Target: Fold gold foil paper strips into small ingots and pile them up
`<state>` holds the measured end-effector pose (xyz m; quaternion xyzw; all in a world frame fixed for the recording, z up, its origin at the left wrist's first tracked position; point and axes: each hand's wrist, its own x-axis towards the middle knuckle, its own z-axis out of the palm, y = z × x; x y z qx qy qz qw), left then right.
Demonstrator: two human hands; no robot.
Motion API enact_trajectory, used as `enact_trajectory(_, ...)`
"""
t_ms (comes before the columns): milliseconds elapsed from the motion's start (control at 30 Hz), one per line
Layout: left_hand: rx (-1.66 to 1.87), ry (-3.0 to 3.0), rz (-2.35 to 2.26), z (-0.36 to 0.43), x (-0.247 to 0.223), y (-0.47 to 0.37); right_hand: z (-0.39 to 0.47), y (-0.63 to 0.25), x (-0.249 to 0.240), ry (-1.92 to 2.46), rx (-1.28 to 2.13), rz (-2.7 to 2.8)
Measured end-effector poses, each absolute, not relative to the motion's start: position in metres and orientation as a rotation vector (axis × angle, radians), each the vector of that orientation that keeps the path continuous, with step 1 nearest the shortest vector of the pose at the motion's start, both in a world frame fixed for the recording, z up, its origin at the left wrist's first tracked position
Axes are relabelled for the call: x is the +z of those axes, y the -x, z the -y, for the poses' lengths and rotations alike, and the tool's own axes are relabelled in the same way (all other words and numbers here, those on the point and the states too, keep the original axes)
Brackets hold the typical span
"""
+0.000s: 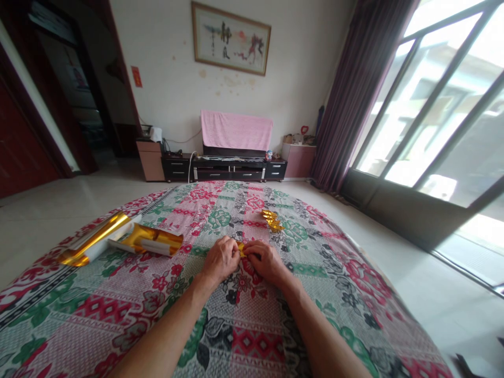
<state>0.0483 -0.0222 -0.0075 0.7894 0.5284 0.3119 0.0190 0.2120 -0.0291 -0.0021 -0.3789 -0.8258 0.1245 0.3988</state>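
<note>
Both my hands meet near the middle of the patterned cloth, around a small piece of gold foil paper (241,249). My left hand (223,258) pinches its left side with curled fingers. On the right side, my right hand (266,260) has its fingers closed on the same piece. Much of the foil is hidden behind the fingers. Beyond my right hand lie several folded gold pieces (272,220), close together in a short row. To the left rest a rolled gold sheet (96,239) and an open white box (151,241) with gold sheets in it.
The flowered cloth (260,315) covers a wide rounded surface. Past its far edge stand a low black cabinet (228,172) and a pink-covered screen (236,129). A purple curtain (354,89) and glass panels are at the right; a dark doorway is at the left.
</note>
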Motion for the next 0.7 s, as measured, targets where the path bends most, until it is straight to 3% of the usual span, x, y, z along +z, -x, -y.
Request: enact_trajectory(700, 0.975, -2.454, -1.538, 0.0217, -0.0085, -0.0451, 0.0359, -0.2111, 0.0067, 0.968, 0.325, 2.115)
